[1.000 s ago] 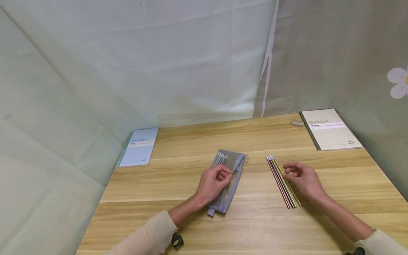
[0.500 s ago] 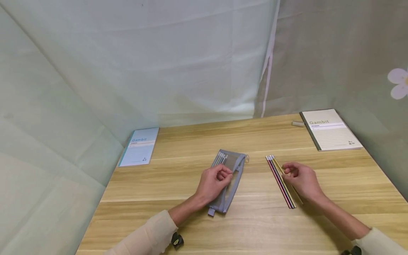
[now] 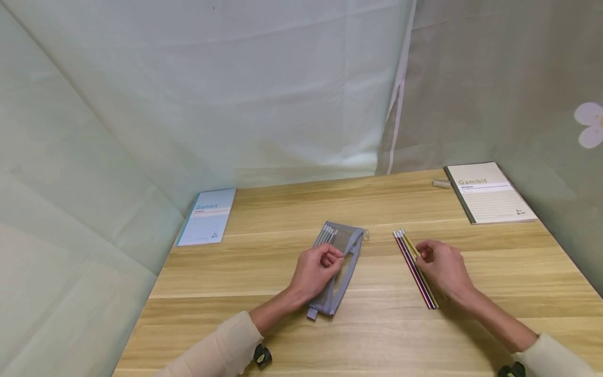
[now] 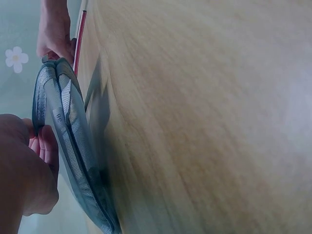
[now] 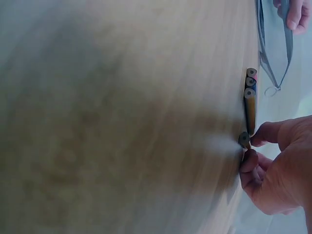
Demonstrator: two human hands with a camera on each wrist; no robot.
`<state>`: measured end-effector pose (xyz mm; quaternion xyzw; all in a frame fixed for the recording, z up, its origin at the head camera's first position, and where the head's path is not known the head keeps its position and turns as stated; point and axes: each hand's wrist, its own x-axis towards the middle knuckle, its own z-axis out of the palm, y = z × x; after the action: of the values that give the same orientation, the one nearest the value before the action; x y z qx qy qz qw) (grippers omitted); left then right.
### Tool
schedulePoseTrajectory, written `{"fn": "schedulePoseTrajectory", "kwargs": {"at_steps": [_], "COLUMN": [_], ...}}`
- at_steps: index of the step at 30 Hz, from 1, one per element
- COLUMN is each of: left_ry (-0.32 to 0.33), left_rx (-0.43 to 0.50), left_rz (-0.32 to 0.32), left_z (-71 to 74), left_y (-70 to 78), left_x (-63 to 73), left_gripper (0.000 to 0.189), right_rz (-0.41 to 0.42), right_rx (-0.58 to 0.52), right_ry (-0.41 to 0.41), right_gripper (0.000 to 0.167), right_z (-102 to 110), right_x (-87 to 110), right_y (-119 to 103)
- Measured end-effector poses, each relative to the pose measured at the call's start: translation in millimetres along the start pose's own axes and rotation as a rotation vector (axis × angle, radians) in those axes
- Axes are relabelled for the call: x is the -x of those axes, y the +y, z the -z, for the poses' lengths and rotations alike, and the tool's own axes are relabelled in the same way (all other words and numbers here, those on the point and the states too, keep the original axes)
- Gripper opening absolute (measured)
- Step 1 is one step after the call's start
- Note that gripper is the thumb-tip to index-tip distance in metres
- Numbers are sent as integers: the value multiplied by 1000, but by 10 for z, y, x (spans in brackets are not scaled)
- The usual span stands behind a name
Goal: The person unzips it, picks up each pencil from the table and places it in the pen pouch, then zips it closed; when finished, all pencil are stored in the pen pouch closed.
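Note:
My left hand pinches the upper edge of a grey mesh pencil case, whose mouth gapes in the left wrist view. Several silvery-ended pencils show through its mesh. To the right lies a row of striped pencils, red, dark and yellow, with white ends pointing away. Beside that row, my right hand pinches one pencil between thumb and fingers. A narrow gap parts its tip from the three other pencil tips in the right wrist view. Most of the held pencil is hidden by the hand in the head view.
A blue-edged notebook lies at the back left of the wooden table. At the back right are a dark-spined notebook and a small grey-beige block. Cloth walls rise behind and at both sides.
My right hand has shifted slightly left and nearer me. The pencil it pinches has swung away from the row at its near end. My left hand and the pencil case have stayed put.

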<state>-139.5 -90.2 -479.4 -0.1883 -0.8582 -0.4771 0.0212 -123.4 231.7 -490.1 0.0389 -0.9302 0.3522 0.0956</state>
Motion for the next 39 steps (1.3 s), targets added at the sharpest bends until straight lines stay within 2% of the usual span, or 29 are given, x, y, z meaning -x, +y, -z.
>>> {"fn": "schedulePoseTrajectory", "kwargs": {"at_steps": [8,20,30,35,39], "left_ry": [1,-1,-8,-11,-3], "left_rx": [0,8,0,-2,-6], "left_rz": [2,-6,-5,4,-2], "left_z": [-3,-11,-15,-13,-12], "left_y": [-3,-14,-30,-19,-6], "left_x": [0,0,5,9,6], "left_gripper": [7,6,6,5,5], "right_rz": [10,14,-5,-21,-99], "right_rx": [1,-70,-194,-272,-363], "right_ry": [0,36,45,12,-89], "right_gripper": [28,25,27,25,25], "right_z": [-6,40,66,78,71], "right_x": [-9,-22,-58,-68,-82], "right_y": [0,-17,-125,-195,-273]}}
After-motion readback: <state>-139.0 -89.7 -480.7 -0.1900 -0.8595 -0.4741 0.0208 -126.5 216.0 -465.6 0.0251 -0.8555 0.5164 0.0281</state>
